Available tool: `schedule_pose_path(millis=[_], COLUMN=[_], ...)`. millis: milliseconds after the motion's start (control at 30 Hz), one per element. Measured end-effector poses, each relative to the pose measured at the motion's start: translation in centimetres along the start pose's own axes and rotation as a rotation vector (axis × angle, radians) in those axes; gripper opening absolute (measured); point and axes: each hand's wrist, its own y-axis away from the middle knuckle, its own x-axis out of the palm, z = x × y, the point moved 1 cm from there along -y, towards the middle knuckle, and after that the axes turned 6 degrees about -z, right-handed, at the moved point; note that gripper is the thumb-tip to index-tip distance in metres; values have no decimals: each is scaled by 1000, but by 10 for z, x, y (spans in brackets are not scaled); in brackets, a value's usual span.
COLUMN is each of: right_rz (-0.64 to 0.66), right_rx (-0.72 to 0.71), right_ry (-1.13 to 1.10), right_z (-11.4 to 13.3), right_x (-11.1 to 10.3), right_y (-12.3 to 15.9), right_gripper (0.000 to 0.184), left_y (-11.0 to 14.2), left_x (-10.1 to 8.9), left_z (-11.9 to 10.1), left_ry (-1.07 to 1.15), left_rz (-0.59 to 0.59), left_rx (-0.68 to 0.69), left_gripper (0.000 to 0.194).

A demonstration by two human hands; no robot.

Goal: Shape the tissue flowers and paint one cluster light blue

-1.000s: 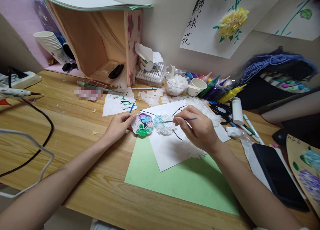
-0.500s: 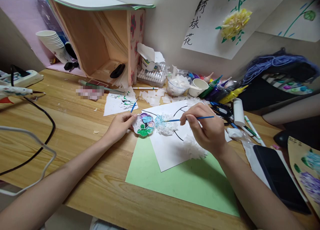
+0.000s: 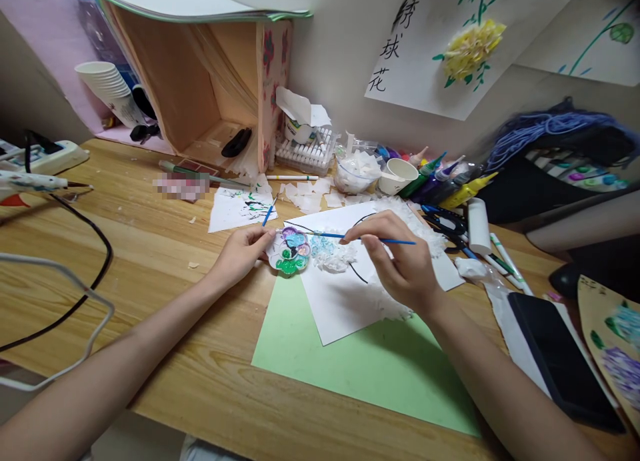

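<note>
My left hand [image 3: 247,249] grips the edge of a flower-shaped paint palette [image 3: 276,255] with blue, purple and green paint in its wells. A second small paintbrush [image 3: 269,211] shows by those fingertips; whether they hold it I cannot tell. Between thumb and fingers of my right hand [image 3: 395,254] is a thin blue paintbrush [image 3: 380,240], its tip pointing left over the palette's right side. Beneath it, a ruffled white paper flower [image 3: 334,259], partly tinted light blue, sits on a white sheet [image 3: 330,314] with black lines. Another white ruffled flower [image 3: 393,306] is partly hidden under my right hand.
Green paper [image 3: 360,374] lies under the white sheet. Behind stand a bowl of paper scraps [image 3: 356,171], a paper cup [image 3: 397,174] and paint bottles [image 3: 465,189]. A phone [image 3: 560,354] lies right; a glue gun [image 3: 35,181] and cables are left.
My right hand has moved slightly left, taking the brush tip from the blue-tinted flower towards the palette. My left hand and the palette look nearly still.
</note>
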Motion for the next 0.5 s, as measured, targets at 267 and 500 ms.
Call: schedule_pose_path(millis=[267, 500], right_rz=[23, 43], right_rx=[-13, -16], right_ry=[-11, -10], right_z=[-6, -4], right_x=[10, 7], right_y=[4, 3], right_gripper=[17, 16], left_y=[0, 0], left_x=[-1, -1], left_z=[2, 2], left_ry=[-24, -15], left_rz=[13, 15], left_rx=[31, 29], left_gripper=[33, 35])
